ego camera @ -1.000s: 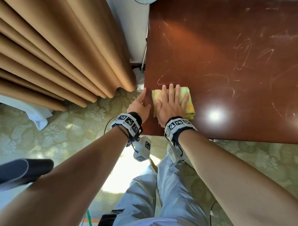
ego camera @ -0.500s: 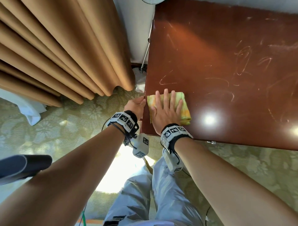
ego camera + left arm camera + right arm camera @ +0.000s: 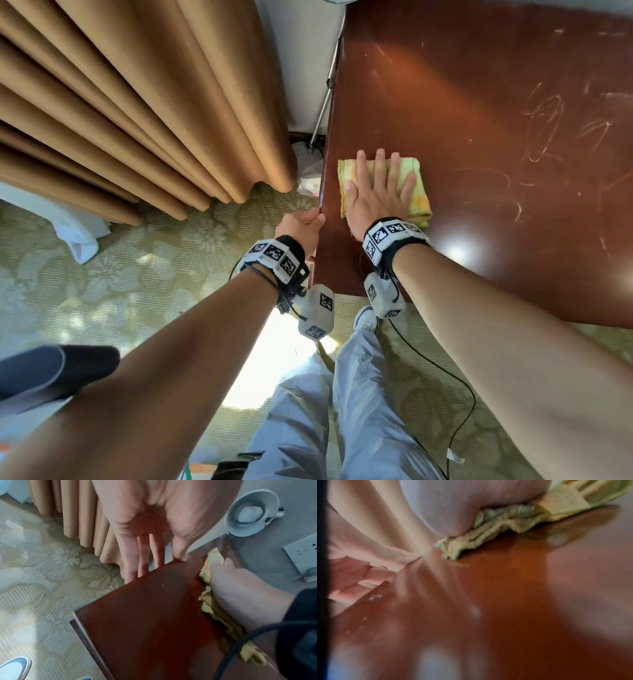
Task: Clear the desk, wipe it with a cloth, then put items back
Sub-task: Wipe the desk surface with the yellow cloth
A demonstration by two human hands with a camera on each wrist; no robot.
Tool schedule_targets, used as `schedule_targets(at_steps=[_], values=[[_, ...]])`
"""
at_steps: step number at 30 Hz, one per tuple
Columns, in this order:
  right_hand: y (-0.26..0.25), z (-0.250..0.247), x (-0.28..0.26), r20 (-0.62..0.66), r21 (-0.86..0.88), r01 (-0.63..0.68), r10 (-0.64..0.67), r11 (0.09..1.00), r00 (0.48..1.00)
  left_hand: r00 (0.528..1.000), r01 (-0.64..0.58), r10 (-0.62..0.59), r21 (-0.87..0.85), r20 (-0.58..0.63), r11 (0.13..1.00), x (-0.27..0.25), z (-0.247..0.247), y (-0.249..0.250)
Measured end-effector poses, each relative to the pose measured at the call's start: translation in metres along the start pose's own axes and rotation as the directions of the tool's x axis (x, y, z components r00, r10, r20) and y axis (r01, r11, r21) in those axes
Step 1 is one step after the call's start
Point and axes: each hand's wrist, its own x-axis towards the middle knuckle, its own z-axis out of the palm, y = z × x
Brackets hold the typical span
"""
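Note:
A folded yellow-green cloth (image 3: pixel 417 197) lies on the reddish-brown desk (image 3: pixel 479 102) near its left edge. My right hand (image 3: pixel 375 192) lies flat on the cloth with straight, spread fingers and presses it down. The right wrist view shows the palm on the bunched cloth (image 3: pixel 488 536). My left hand (image 3: pixel 303 226) is at the desk's left edge. In the left wrist view its thumb tip touches the top of the desk (image 3: pixel 154 615), and its straight fingers (image 3: pixel 142 555) hang down beside the edge. It holds nothing.
Tan curtains (image 3: pixel 137 102) hang left of the desk over a patterned carpet. A white bag (image 3: pixel 310 178) lies on the floor by the desk. A grey lamp (image 3: pixel 252 513) and a wall socket (image 3: pixel 303 558) are behind the desk. A dark seat (image 3: pixel 44 373) is at lower left.
My right hand has slid the cloth away from the front edge, farther back along the desk's left side. The left hand stays at the left edge.

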Motion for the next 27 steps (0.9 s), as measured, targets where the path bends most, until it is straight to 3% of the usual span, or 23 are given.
schedule_targets(at_steps=[7, 14, 20, 27], values=[[0.0, -0.005, -0.023, 0.05, 0.025, 0.006, -0.008, 1.0, 0.999, 0.996, 0.051, -0.05, 0.007, -0.078, 0.999, -0.003, 0.006, 0.007], [0.037, 0.005, -0.074, 0.061, -0.043, 0.241, -0.238, 0.97, 0.969, 0.998, 0.06, -0.06, 0.007, 0.011, 0.998, -0.005, -0.001, 0.007], [0.005, 0.026, -0.102, 0.07, 0.016, 0.098, -0.099, 0.995, 0.993, 0.997, 0.078, -0.078, 0.001, 0.013, 0.997, -0.013, -0.001, 0.015], [-0.015, 0.015, -0.06, 0.093, 0.058, 0.032, -0.037, 0.998, 0.995, 0.998, 0.053, -0.053, 0.027, 0.02, 0.998, -0.014, -0.001, 0.013]])
